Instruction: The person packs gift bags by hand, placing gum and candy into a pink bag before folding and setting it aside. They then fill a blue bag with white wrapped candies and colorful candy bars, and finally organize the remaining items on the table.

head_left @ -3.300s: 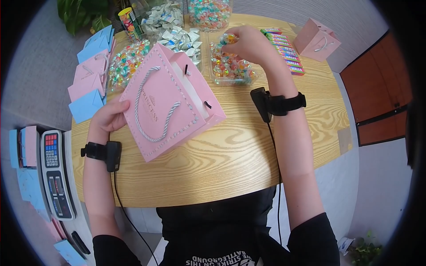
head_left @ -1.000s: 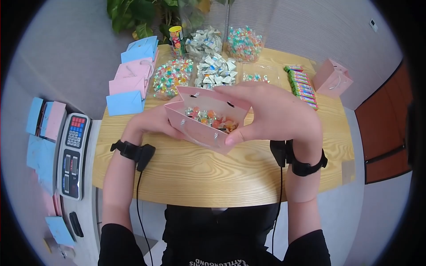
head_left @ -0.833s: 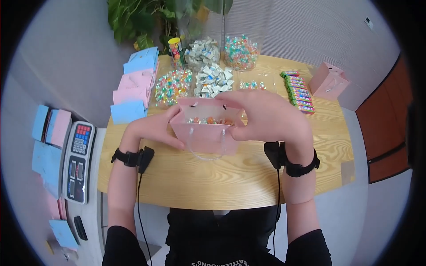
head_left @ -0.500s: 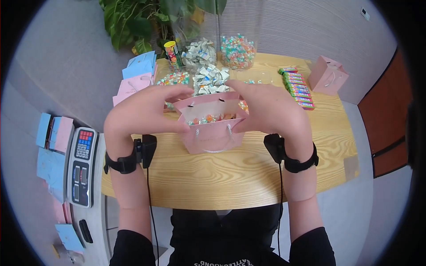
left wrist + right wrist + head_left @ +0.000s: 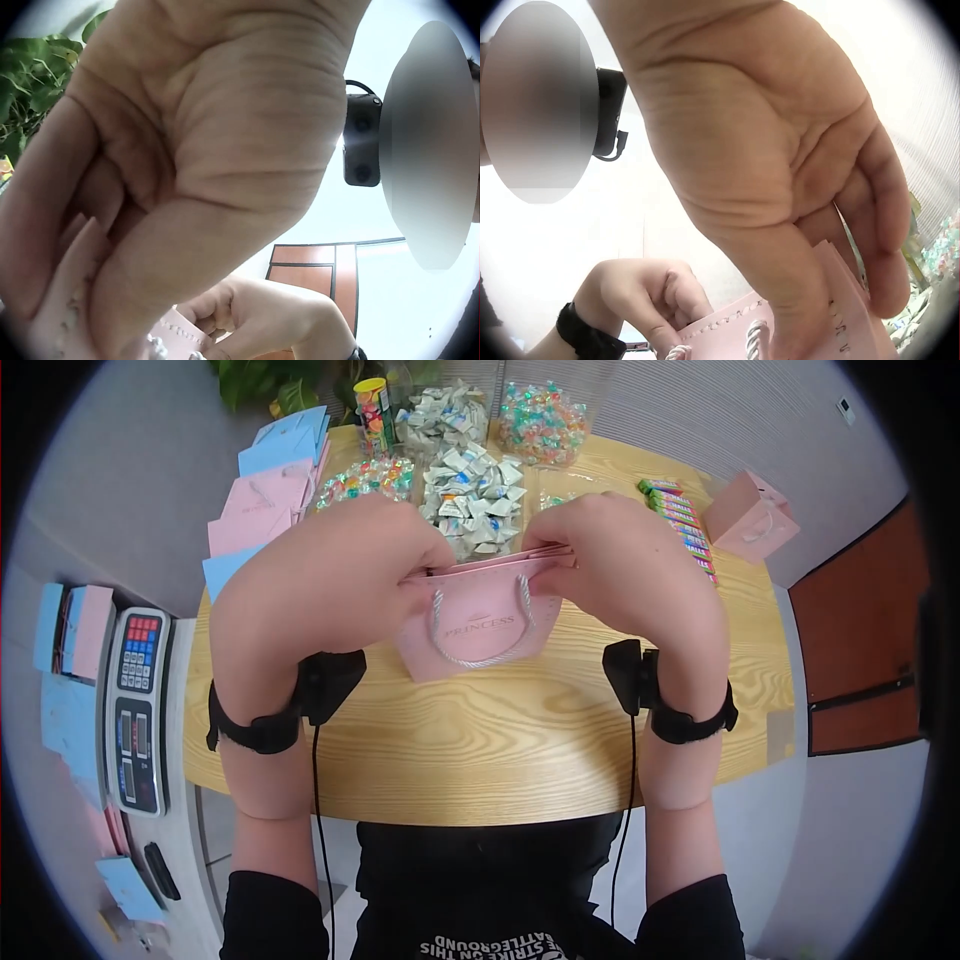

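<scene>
A pink paper gift bag point(image 5: 485, 622) lettered PRINCESS stands upright over the middle of the table, its silver rope handle point(image 5: 470, 660) hanging down the front. Its top edges are drawn close together, hiding the candies inside. At the bag's upper left corner my left hand point(image 5: 330, 585) pinches the rim between thumb and fingers. My right hand point(image 5: 635, 575) pinches the upper right corner likewise. In the left wrist view, thumb and fingers lie on both sides of the pink rim point(image 5: 71, 292); the right wrist view shows the same grip on the paper edge point(image 5: 847, 300).
Behind the bag are containers of white-wrapped sweets point(image 5: 470, 495) and colourful candies point(image 5: 545, 425). Folded blue and pink bags point(image 5: 265, 495) line the left edge. Candy sticks point(image 5: 680, 520) and another pink bag point(image 5: 755, 520) stand right. A scale point(image 5: 140, 710) is at far left.
Earlier my right hand was in the candy tray while my left held the tilted bag. Both hands then came around the bag's open top, and its rim has closed up between them.
</scene>
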Tool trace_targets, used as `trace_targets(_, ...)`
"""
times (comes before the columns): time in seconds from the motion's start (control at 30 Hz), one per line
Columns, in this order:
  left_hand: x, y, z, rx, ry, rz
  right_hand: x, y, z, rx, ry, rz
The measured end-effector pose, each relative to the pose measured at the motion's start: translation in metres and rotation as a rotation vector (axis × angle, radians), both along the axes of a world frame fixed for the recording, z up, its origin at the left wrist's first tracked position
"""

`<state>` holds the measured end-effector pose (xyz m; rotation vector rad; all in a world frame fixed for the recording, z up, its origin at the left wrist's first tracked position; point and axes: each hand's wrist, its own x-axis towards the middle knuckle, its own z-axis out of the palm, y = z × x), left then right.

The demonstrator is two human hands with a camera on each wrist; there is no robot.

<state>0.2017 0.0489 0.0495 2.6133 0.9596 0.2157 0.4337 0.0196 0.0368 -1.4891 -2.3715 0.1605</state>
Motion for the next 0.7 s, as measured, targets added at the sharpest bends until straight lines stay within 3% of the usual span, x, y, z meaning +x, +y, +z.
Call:
trace_targets(0.1, -0.005, 0.004, -0.01, 0.065, -0.111, -0.068, -0.003, -0.003, 0.002, -0.037, 0.005, -0.008)
trace_targets(0.23, -0.001, -0.001, -0.01, 0.093, -0.127, -0.023, -0.008, 0.003, 0.0, -0.119, -0.048, -0.001)
trace_targets(0.3, 0.004, 0.0, -0.008, 0.08, -0.026, 0.004, -0.008, 0.004, -0.001, -0.082, -0.058, 0.022)
trace_targets(0.43, 0.003, -0.001, -0.01, 0.112, -0.042, 0.026, -0.008, 0.004, -0.003, -0.116, -0.056, 0.02)
trace_targets(0.63, -0.003, 0.0, -0.01, 0.08, -0.03, 0.035, -0.007, 0.009, -0.001, -0.132, 0.158, 0.158)
trace_targets(0.7, -0.006, 0.002, -0.017, 0.133, -0.222, -0.036, -0.008, 0.008, 0.002, -0.164, 0.224, 0.176)
